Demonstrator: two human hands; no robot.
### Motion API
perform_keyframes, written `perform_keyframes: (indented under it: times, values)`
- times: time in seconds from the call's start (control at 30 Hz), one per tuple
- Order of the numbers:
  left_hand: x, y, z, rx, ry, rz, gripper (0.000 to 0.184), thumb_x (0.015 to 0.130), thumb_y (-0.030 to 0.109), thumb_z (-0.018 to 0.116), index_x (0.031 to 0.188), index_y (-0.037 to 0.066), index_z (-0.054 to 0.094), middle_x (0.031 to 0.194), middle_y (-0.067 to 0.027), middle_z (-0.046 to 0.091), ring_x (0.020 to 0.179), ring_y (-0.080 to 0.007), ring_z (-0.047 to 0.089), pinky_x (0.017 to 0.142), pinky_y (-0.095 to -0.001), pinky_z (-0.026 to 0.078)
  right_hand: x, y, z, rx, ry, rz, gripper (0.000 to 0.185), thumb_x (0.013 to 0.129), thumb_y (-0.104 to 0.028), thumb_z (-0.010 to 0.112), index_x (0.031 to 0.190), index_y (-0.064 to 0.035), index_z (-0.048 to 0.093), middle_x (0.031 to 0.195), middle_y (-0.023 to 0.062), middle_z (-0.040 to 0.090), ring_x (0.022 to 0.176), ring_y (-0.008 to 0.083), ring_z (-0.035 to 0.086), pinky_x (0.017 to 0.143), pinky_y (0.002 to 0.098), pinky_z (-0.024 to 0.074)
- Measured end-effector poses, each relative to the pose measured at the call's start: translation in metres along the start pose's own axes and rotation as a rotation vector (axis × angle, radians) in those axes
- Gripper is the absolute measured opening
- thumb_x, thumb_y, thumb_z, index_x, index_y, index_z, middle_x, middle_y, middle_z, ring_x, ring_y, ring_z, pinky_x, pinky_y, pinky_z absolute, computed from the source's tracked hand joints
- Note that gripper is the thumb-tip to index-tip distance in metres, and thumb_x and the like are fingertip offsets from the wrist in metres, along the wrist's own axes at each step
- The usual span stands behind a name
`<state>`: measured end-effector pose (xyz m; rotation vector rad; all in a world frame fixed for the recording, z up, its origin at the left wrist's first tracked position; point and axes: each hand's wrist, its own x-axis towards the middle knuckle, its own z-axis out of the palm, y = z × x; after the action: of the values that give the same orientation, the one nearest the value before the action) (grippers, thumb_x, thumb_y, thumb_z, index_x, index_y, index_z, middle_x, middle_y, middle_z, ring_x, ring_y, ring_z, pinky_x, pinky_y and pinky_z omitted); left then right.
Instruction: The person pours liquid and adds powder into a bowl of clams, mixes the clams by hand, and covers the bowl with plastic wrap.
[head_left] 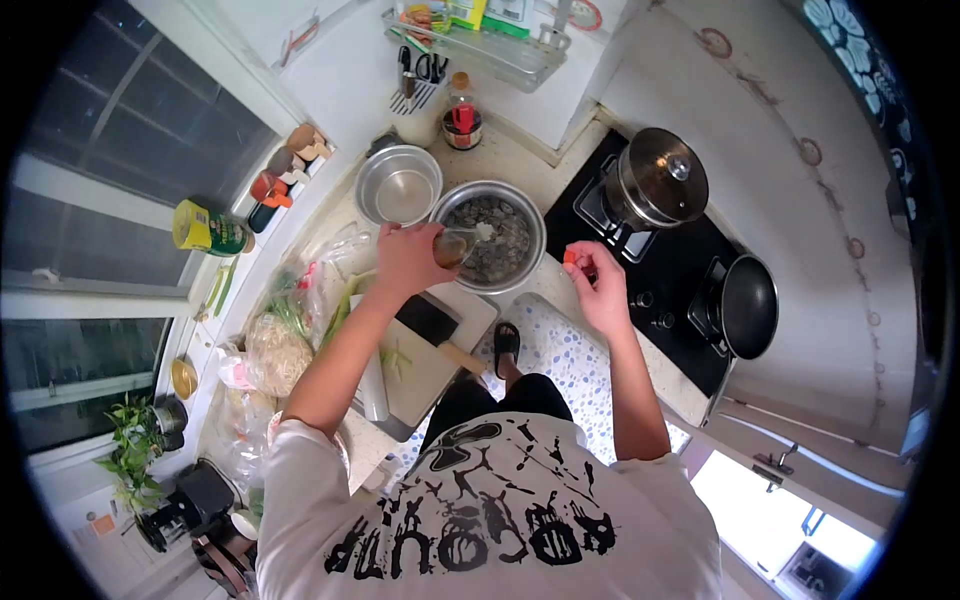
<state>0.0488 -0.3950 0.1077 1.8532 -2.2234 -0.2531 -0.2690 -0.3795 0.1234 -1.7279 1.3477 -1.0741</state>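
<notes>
Now gripping a clear container (453,249) in the left hand (412,262) over a round, shiny metal bowl (538,240) of dark, lumpy pieces (500,238), pinching a small red object (569,257) in the right hand (600,287).

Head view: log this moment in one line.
left hand: holds jar over metal bowl | right hand: holds small red item | cleaver: on cutting board

The bare left hand (412,258) reaches forward at the end of an extended bare forearm, its fingers curled in a grip. The bare right hand (598,280) is raised well apart from it, forearm angled forward, thumb and fingertips pinched together.
</notes>
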Motion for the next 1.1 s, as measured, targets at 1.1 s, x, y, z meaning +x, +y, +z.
perform_keyframes:
  times: [1.1]
  values:
    - [0.027,-0.029,0.027,0.212,-0.293,-0.2,0.06,0.059,0.053,0.08,0.103,0.013,0.072,0.089,-0.0092,0.074,0.087,-0.0263,0.069,0.094,-0.0411,0.041,-0.048,0.033,-0.01,0.03,0.006,0.134,0.018,0.088,0.003,0.068,0.104,-0.0029,0.064,0.091,0.0055,0.064,0.074,0.0139,0.058,0.069,0.0266,0.0489]
